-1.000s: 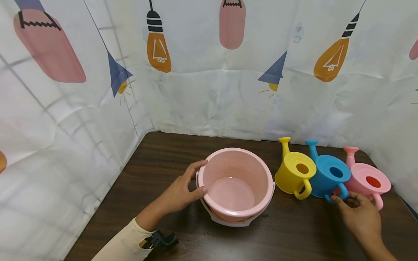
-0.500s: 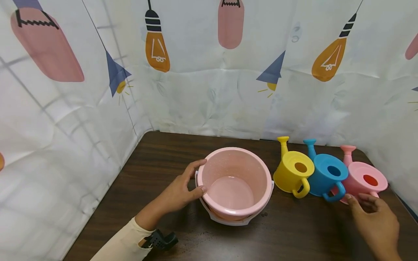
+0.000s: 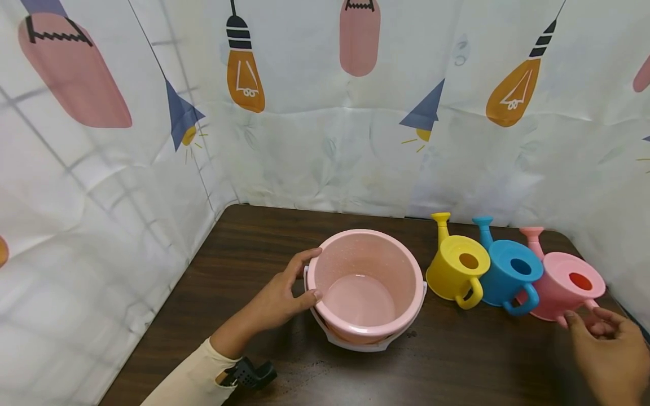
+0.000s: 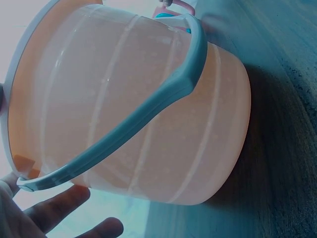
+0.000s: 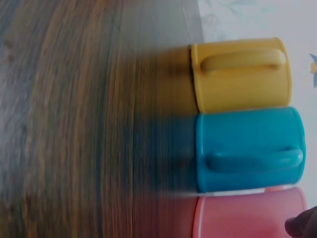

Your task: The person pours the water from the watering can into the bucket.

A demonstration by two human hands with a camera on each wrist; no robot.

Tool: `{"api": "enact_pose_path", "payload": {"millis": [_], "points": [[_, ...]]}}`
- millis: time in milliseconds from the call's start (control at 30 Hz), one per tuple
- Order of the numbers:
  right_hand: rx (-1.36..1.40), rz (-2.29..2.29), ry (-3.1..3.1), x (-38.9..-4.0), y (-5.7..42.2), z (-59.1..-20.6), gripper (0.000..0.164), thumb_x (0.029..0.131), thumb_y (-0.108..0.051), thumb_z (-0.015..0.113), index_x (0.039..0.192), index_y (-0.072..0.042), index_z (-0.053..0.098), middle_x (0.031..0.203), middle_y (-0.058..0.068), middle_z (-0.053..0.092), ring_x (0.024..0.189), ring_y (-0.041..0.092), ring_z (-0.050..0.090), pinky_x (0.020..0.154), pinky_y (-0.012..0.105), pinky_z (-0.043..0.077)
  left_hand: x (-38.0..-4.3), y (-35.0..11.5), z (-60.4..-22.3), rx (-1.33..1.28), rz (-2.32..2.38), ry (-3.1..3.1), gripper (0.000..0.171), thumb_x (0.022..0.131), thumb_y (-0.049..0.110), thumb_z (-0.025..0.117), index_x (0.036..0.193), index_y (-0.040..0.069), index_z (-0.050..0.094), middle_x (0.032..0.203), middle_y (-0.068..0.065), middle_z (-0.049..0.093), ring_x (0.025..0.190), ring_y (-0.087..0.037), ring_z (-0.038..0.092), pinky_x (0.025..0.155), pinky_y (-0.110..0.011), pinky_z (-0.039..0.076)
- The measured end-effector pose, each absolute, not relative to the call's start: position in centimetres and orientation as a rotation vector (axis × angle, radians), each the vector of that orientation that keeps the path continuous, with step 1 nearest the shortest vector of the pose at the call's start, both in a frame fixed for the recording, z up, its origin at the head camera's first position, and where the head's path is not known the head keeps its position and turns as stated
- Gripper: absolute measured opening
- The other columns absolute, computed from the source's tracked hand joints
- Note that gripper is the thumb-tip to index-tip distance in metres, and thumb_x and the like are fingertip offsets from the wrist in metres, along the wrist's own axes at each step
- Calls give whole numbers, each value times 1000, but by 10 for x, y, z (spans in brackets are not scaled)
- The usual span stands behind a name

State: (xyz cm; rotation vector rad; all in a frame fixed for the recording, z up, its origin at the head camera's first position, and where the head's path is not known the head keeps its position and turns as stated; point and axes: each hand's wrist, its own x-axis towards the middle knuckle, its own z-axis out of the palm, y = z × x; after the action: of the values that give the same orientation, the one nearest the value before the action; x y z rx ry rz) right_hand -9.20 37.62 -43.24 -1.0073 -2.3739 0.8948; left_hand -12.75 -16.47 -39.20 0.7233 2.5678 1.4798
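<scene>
A pale pink bucket [image 3: 361,304] stands on the dark wooden table, its light bail handle [image 4: 143,116] hanging down along the side. My left hand [image 3: 276,296] holds the bucket's left rim, thumb over the edge and fingers outside. On the right, three toy watering cans stand in a row: yellow [image 3: 452,270], blue [image 3: 508,270] and pink [image 3: 563,282]. My right hand [image 3: 611,344] is at the pink can's handle, thumb and curled fingers gripping it; the hand covers part of that handle. In the right wrist view only a dark fingertip [image 5: 299,225] shows beside the pink can.
A white sheet printed with lamps and bulbs [image 3: 325,146] hangs behind the table [image 3: 264,237] and along its left side. A black strap device [image 3: 251,374] is on my left wrist. Small dark specks [image 3: 304,369] lie in front of the bucket.
My right hand has moved right, from the blue can's handle to the pink can's handle. The pink can has turned, its spout now further left. My left hand and the bucket have stayed still.
</scene>
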Motion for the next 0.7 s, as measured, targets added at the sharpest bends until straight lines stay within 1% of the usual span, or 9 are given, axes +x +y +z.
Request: {"api": "enact_pose_path", "payload": {"millis": [133, 267, 333, 367, 400, 467, 567, 633, 700], "points": [[-960, 921, -2321, -89, 383, -432, 70, 96, -34, 67, 146, 9, 45, 105, 22, 47, 80, 14, 39, 55, 20, 32, -127, -165, -392, 725, 1476, 2570, 75, 94, 42, 66, 158, 38, 27, 124, -7, 60, 121, -27, 56, 91, -58, 46], [-917, 942, -2288, -88, 389, -436, 74, 95, -30, 67, 151, 8, 37, 132, 33, 46, 109, 37, 48, 80, 22, 36, -127, -165, -392, 722, 1476, 2571, 75, 94, 42, 66, 158, 38, 26, 125, -6, 59, 122, -27, 55, 91, -58, 46], [-916, 963, -2308, -89, 391, -439, 75, 97, -28, 64, 155, 7, 30, 149, 35, 38, 129, 48, 44, 102, 29, 40, -127, -165, -392, 723, 1480, 2570, 75, 94, 42, 66, 158, 38, 26, 125, -6, 59, 122, -27, 55, 91, -58, 46], [-913, 984, -2326, -90, 393, -439, 74, 99, -26, 62, 156, 6, 28, 153, 34, 35, 135, 50, 42, 106, 28, 39, -127, -165, -392, 723, 1481, 2568, 75, 94, 42, 66, 158, 38, 26, 124, -6, 59, 122, -27, 55, 91, -58, 46], [-907, 997, -2344, -91, 395, -441, 73, 100, -24, 61, 158, 5, 26, 156, 33, 33, 138, 50, 41, 107, 29, 37, -127, -165, -392, 723, 1481, 2567, 75, 95, 42, 66, 158, 38, 26, 124, -6, 59, 122, -27, 55, 91, -58, 46], [-904, 1000, -2398, -94, 398, -442, 70, 102, -20, 58, 159, 5, 24, 157, 32, 32, 137, 52, 41, 104, 42, 38, -127, -165, -392, 724, 1481, 2567, 75, 95, 42, 65, 158, 37, 27, 124, -6, 59, 121, -27, 55, 91, -58, 46], [-909, 1007, -2457, -97, 401, -445, 66, 104, -15, 55, 160, 3, 23, 157, 33, 32, 136, 54, 41, 99, 48, 42, -127, -165, -392, 728, 1482, 2566, 74, 95, 42, 65, 158, 37, 27, 123, -6, 59, 121, -27, 55, 91, -57, 46], [-920, 993, -2484, -99, 401, -447, 63, 106, -14, 52, 159, 3, 23, 155, 34, 33, 135, 55, 40, 98, 63, 39, -127, -164, -392, 731, 1483, 2566, 74, 95, 41, 65, 158, 37, 27, 122, -5, 59, 121, -27, 56, 92, -58, 46], [-918, 997, -2486, -100, 402, -449, 61, 106, -13, 50, 159, 4, 24, 154, 36, 34, 135, 56, 40, 99, 65, 38, -127, -164, -392, 729, 1480, 2567, 74, 95, 42, 65, 158, 36, 27, 121, -5, 59, 122, -27, 55, 92, -57, 45]]}}
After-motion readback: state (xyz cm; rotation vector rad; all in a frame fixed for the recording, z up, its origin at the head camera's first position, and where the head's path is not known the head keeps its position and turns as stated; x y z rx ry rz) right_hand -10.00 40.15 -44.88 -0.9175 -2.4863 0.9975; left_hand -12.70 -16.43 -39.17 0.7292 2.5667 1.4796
